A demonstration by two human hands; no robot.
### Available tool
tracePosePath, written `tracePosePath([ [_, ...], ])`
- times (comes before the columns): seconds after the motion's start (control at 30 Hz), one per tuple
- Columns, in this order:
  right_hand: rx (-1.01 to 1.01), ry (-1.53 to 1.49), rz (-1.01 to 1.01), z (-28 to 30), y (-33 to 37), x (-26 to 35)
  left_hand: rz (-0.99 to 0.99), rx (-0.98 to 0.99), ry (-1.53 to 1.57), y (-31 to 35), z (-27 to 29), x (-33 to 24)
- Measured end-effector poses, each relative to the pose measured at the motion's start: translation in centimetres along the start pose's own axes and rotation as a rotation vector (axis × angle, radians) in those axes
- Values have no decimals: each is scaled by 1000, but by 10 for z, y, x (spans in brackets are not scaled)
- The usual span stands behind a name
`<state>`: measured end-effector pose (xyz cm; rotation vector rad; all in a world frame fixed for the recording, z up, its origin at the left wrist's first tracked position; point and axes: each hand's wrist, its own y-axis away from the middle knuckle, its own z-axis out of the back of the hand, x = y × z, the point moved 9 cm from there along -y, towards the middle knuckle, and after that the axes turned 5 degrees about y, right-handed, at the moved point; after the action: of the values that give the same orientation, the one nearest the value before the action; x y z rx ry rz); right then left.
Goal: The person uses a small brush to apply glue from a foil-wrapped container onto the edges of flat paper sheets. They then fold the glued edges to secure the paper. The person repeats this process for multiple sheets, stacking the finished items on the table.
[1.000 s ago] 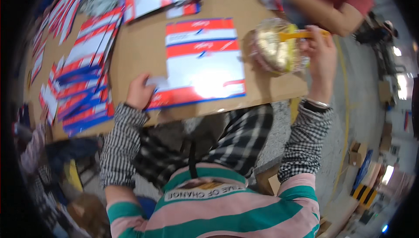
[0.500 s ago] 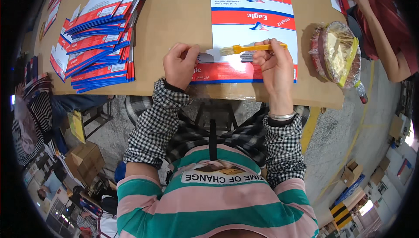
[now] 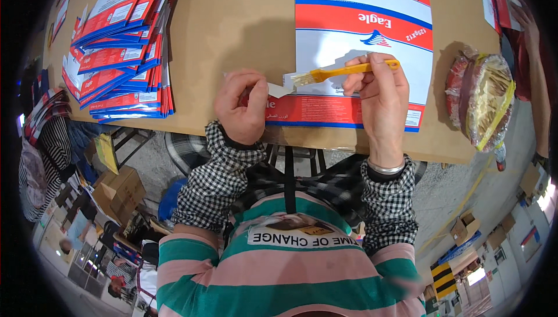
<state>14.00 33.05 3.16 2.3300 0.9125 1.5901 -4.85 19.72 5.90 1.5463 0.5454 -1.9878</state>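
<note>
A flat printed carton (image 3: 343, 43), white with red and blue bands, lies on the brown table in front of me. At its near left edge my left hand (image 3: 241, 109) is closed, thumb against curled fingers, on a small pale flap (image 3: 280, 90) that is tipped up. My right hand (image 3: 383, 99) is above the carton's right half and pinches a brush (image 3: 334, 73) with a yellow handle. The brush's pale bristles point left and meet the edge beside the flap, or lie just over it; which one I cannot tell.
Several stacked flat cartons (image 3: 119, 67) fill the table's left side. A plastic-wrapped bundle (image 3: 479, 99) with yellow tape sits at the right, near the table's corner. Beyond it another person's arm (image 3: 532, 43) shows. The brown table (image 3: 232, 3) ends just in front of me.
The view has shifted, so the carton shows farther right. The brush tip has come down and left to the carton's edge. The flap by my left hand is now tilted and pale.
</note>
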Motion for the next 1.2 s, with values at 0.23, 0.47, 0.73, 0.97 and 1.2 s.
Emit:
tracePosePath([
  [0.23,50,51,-1,-10,-7,0,-49,37,-19,-4,-1,-7],
  [0.47,95,106,-4,-13,-4,0,-65,47,-26,-3,1,-4],
  [0.73,133,147,29,-16,4,4,-76,46,-25,0,5,-3],
  [0.97,165,161,57,-17,6,6,-29,29,-8,2,5,-1],
  [1.2,197,209,53,-21,9,7,-131,38,-44,2,6,-3],
])
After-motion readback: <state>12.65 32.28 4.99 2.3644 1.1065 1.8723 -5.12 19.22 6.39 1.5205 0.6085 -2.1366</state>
